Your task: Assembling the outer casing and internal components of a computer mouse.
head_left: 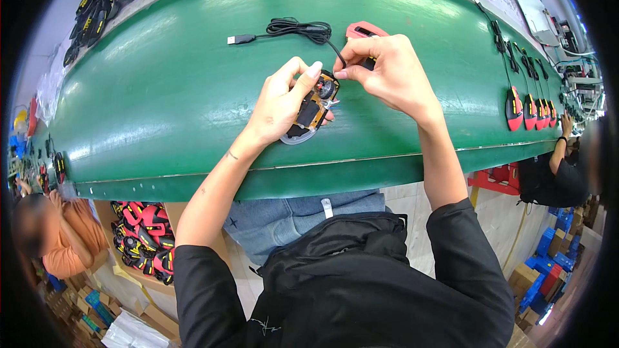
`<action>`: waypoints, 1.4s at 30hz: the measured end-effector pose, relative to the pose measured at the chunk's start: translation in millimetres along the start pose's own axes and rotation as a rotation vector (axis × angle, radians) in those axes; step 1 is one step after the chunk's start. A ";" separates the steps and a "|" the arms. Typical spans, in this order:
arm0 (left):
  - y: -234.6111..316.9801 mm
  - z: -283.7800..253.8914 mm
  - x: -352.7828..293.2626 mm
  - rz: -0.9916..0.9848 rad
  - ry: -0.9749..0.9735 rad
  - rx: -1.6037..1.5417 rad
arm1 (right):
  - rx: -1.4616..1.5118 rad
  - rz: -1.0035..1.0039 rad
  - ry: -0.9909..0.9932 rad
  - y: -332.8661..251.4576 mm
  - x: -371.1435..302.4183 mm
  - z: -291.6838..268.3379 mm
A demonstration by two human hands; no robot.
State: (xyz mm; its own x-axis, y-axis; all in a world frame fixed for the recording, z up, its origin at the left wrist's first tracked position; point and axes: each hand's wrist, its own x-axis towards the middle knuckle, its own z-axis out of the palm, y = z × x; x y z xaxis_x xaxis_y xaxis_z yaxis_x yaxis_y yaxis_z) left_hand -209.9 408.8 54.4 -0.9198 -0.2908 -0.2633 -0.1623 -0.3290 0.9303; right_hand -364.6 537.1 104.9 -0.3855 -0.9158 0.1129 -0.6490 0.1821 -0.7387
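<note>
An opened computer mouse base (309,113), with its scroll wheel and circuit board bare, is gripped in my left hand (274,104), thumb over its front end. Finger and thumb of my right hand (394,74) are closed on the black mouse cable (336,51) close to the front of the base. The rest of that cable lies in a tied bundle (300,28) on the green bench, its USB plug (241,39) pointing left. Behind my right fingers, partly covered by them, is a red mouse shell (365,29).
Several red-and-black mice (530,113) with cables lie in a row on the green bench (167,103) at right. Below the left edge, a cardboard box (171,216) holds many mouse shells. Black parts (97,16) are heaped on the far left ledge. Co-workers sit on both sides.
</note>
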 end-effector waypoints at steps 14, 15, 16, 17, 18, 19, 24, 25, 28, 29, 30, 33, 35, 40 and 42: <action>-5.0 1.5 -4.3 0.078 -0.039 0.055 | 0.467 0.223 -0.161 19.5 7.6 5.3; -4.5 4.1 -4.4 0.103 -0.010 0.052 | 0.608 0.222 -0.210 21.5 7.7 5.1; -4.4 5.2 -5.4 0.127 0.024 0.049 | 0.610 0.223 -0.213 21.3 8.7 5.8; -5.5 4.5 -6.0 0.124 0.026 0.048 | 0.647 0.282 -0.231 20.1 10.1 6.6; -6.9 3.2 -5.9 0.135 0.033 0.042 | 0.683 0.342 -0.249 18.8 11.1 8.2; -7.8 2.6 -5.6 0.146 0.038 0.035 | 0.702 0.314 -0.234 18.7 10.5 11.3; -6.8 -1.2 -3.1 0.167 0.023 -0.068 | 0.529 0.196 -0.081 17.3 8.0 31.2; -6.1 -1.7 -3.2 0.174 0.008 -0.134 | 0.603 0.183 -0.032 14.2 7.9 33.3; 0.5 -1.9 -4.6 0.178 -0.008 -0.249 | 0.683 0.207 0.015 3.1 7.4 28.0; 0.4 -3.8 -3.8 0.182 -0.008 -0.257 | 0.789 0.188 0.045 1.7 8.2 26.2; 2.8 -5.1 -4.2 0.184 -0.002 -0.251 | 0.896 0.170 0.074 1.7 8.3 25.1; 7.6 -9.0 -2.4 0.172 0.054 -0.297 | 0.581 -0.087 0.102 13.0 1.3 11.8; 3.7 -15.2 4.9 0.208 0.116 -0.293 | 0.356 -0.221 0.068 6.1 -1.3 14.9; 9.1 -16.2 0.4 0.186 0.092 -0.349 | 0.123 -0.346 0.169 8.2 2.7 29.2; 4.0 -18.3 4.0 0.199 0.124 -0.366 | 0.087 -0.351 0.201 5.4 3.7 33.2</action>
State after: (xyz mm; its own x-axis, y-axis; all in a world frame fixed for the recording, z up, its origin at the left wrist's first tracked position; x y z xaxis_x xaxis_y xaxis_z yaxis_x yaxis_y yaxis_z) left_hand -207.7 389.9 52.4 -0.8670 -0.4789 -0.1377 0.1715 -0.5463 0.8199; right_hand -347.7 522.9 79.3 -0.2764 -0.8271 0.4894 -0.7092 -0.1681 -0.6847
